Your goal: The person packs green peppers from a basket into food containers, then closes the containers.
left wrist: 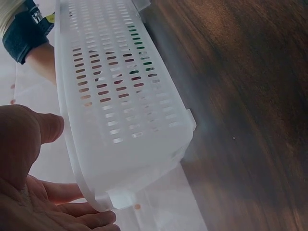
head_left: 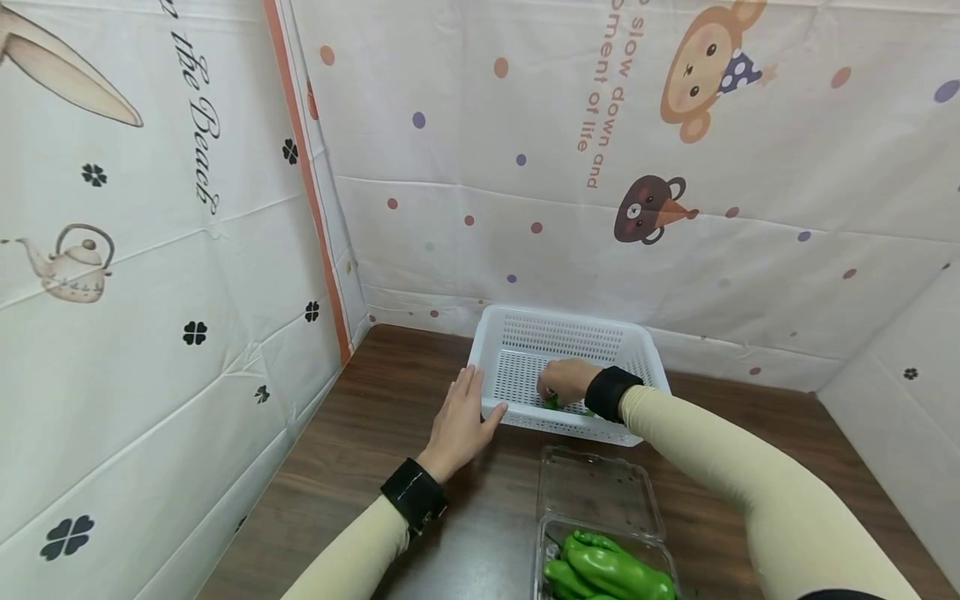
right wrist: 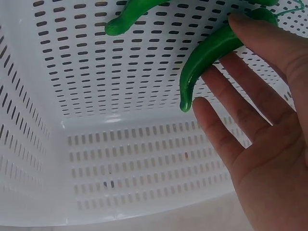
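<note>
Surface: dark wood-grain table (head_left: pixel 390 392), walled on three sides by white printed cloth (head_left: pixel 187 275).
Open room: bare tabletop lies left of the left hand (head_left: pixel 459 423); a clear plastic box (head_left: pixel 600 500) of green peppers (head_left: pixel 609 568) sits just behind the wrists.
Left hand: fingers straight, thumb touching the white basket (head_left: pixel 495 333) at its near-left corner.
Right hand (right wrist: pixel 269 120): inside the basket, fingers released and spread.
Pepper (right wrist: pixel 208 62): glossy, green, curved, touching the fingertips on the perforated floor; a second pepper (right wrist: pixel 130 17) lies beyond.

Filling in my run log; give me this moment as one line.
left hand: steadies basket rim | right hand: inside basket, touching green pepper | clear tray: more peppers
</note>
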Available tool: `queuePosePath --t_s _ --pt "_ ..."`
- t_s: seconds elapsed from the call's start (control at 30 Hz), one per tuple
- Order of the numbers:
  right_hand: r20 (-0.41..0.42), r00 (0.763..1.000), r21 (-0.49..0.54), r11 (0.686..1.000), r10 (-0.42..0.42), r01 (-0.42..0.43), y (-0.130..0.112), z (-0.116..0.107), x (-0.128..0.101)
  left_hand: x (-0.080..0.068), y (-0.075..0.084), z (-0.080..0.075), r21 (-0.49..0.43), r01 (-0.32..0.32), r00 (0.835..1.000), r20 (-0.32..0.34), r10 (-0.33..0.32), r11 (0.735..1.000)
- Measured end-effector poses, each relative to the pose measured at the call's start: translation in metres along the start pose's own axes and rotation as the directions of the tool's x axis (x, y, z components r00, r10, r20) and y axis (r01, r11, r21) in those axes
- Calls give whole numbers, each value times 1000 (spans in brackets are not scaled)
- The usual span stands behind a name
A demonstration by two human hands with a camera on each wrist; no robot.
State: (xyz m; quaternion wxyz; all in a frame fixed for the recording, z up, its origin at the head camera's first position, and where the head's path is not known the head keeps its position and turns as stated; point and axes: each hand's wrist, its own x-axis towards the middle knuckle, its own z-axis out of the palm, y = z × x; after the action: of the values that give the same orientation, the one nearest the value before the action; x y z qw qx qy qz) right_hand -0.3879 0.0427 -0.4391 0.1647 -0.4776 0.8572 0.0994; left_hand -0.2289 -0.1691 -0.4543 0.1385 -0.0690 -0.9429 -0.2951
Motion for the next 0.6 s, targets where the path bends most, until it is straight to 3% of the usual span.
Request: queuePosePath --t_s 0.6 --pt "14 1000 15 1000 11 -11 -2 -8 -8 -3 0 2 10 -5 1000 -22 6 1000"
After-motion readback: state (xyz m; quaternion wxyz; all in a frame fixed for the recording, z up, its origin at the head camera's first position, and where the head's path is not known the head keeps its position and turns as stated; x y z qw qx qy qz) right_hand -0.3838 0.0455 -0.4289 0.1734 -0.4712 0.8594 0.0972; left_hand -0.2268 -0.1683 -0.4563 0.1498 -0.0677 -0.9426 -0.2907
